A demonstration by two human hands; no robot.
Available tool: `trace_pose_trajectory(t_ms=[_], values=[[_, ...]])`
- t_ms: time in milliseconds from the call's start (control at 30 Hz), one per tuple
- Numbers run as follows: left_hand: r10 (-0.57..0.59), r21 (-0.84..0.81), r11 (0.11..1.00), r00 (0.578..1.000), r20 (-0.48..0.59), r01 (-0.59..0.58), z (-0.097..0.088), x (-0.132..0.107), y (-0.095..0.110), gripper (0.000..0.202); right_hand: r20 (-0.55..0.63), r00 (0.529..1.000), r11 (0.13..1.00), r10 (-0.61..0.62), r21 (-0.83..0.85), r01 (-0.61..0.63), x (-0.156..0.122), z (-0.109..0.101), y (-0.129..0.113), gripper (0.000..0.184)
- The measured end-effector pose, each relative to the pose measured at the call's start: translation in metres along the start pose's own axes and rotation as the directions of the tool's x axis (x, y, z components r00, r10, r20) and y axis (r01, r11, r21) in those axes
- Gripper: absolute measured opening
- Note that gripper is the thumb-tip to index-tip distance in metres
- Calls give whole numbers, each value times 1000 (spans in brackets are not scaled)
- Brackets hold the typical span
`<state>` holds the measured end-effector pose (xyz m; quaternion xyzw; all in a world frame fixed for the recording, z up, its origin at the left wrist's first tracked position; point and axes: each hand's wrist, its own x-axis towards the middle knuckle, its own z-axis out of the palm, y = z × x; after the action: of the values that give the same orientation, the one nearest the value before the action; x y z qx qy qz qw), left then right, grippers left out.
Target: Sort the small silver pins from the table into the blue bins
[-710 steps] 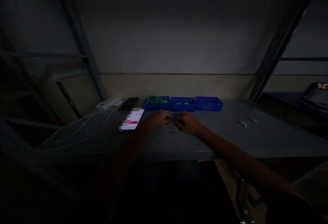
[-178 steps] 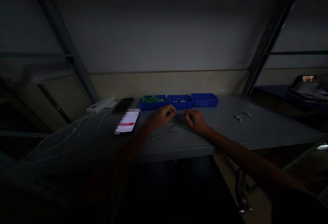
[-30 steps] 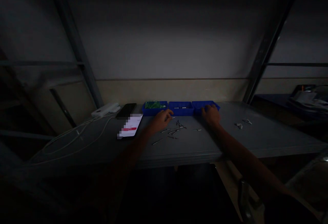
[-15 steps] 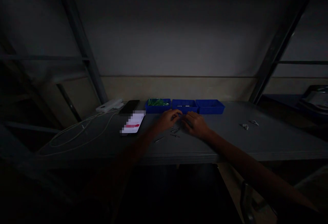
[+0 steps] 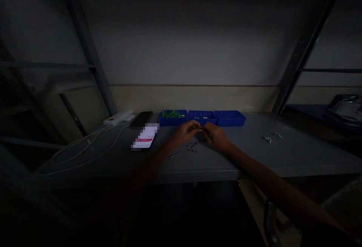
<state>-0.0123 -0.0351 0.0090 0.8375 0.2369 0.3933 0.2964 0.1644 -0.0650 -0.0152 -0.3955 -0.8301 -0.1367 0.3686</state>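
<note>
My left hand (image 5: 185,132) and my right hand (image 5: 216,135) meet over the grey table, just in front of the middle blue bin (image 5: 202,117). Fingers of both are pinched at the tips around a small, thin metal part (image 5: 200,129) with a bright glint. Its exact kind is too small and dark to make out. Beneath and between the hands lie several slim metal pieces (image 5: 191,150), partly hidden by my right hand. One more slim metal piece (image 5: 174,154) rests apart, nearer the table's front edge.
A blue bin with green packets (image 5: 173,114) and another blue bin (image 5: 230,118) flank the middle one. To the left are a lit phone (image 5: 145,137), a dark flat device (image 5: 141,119), a white box (image 5: 118,118) and loose cables. White earbud-like pieces (image 5: 267,139) lie at right.
My fingertips have drawn closer together, and a glinting metal part now shows between them. The whole view has shifted slightly; the things on the table keep their places.
</note>
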Motion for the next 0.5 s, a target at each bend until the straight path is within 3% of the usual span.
trace_pose_trajectory(t_ms=[500], values=[[-26,157,987,1000,-7,27,-11,0,-2,13,-22,1000,988,-21,-153,17,0,-4,-2,14]])
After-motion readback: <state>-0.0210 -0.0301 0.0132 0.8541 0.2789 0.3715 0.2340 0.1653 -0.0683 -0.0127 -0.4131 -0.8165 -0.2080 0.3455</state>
